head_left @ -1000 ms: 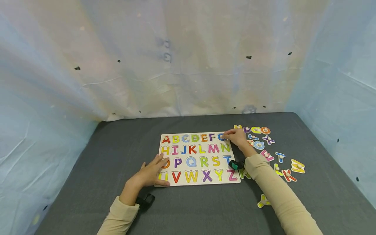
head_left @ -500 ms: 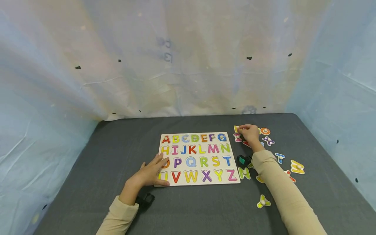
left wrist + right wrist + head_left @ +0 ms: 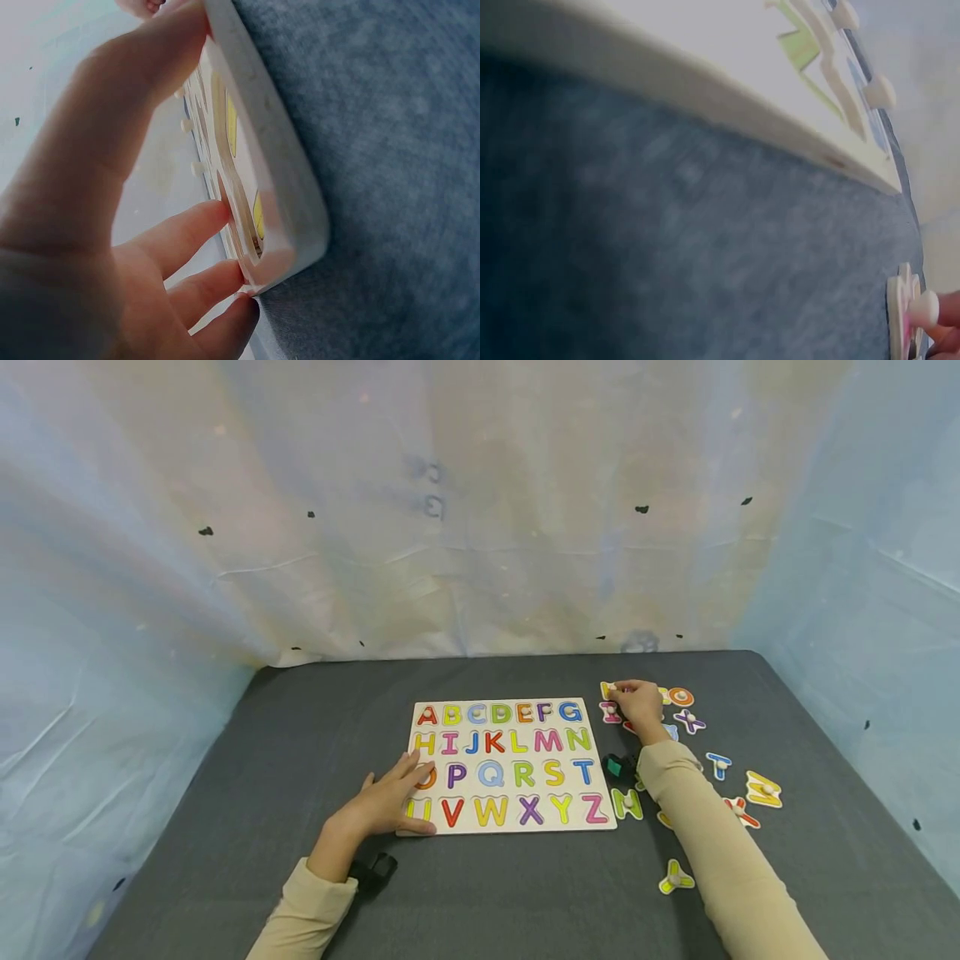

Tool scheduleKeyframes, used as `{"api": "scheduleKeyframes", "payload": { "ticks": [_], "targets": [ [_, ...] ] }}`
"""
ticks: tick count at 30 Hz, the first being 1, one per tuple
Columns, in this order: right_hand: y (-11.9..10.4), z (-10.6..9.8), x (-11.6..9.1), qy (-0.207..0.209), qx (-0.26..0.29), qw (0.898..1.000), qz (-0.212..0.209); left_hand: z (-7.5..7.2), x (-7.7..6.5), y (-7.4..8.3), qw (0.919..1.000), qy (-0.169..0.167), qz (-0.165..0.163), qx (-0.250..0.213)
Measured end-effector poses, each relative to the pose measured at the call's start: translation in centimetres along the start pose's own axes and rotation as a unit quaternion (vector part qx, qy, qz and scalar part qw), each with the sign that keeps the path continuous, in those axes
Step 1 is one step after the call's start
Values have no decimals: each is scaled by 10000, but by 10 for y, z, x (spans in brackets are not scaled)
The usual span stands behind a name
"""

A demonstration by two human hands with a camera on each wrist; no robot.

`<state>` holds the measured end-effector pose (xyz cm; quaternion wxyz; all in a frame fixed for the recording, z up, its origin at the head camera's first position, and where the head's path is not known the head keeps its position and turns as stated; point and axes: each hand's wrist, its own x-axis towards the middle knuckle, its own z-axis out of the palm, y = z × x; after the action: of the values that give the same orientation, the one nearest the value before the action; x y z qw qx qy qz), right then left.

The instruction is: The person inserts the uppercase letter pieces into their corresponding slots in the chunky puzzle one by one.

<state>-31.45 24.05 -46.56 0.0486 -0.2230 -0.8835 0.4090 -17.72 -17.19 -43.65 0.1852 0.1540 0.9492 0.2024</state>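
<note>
A white alphabet puzzle board (image 3: 469, 788) lies on the dark cloth. Knobbed letters A to G fill its top row, with the blue G (image 3: 570, 711) at the right end. My left hand (image 3: 384, 800) rests on the board's near left corner, fingers spread and thumb at the front edge. Its fingertips touch the side rim in the left wrist view. Beyond the board's right side, my right hand (image 3: 639, 703) pinches a yellow letter piece (image 3: 605, 689), largely hidden by the fingers. A pink letter piece (image 3: 897, 319) stands right by those fingers in the right wrist view.
Loose knobbed letters lie right of the board: an orange O (image 3: 681, 697), purple X (image 3: 689, 722), blue T (image 3: 718, 766), yellow letter (image 3: 763, 790) and green N (image 3: 627, 804). A yellow Y (image 3: 677, 878) lies nearer. Plastic sheeting (image 3: 480, 527) hangs behind.
My right hand has let go of the blue G in the top row and moved right to the yellow letter piece. My left hand stays on the board's corner.
</note>
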Motion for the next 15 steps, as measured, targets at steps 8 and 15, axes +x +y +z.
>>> {"api": "scheduleKeyframes", "payload": {
  "ticks": [8,15],
  "targets": [
    [-3,-2,-2,142,56,9998,157,0,0,2,10000,28,22,32],
    [-8,-2,-8,329,442,9984,-98,-1,-3,3,10000,14,-25,46]
  ]
}}
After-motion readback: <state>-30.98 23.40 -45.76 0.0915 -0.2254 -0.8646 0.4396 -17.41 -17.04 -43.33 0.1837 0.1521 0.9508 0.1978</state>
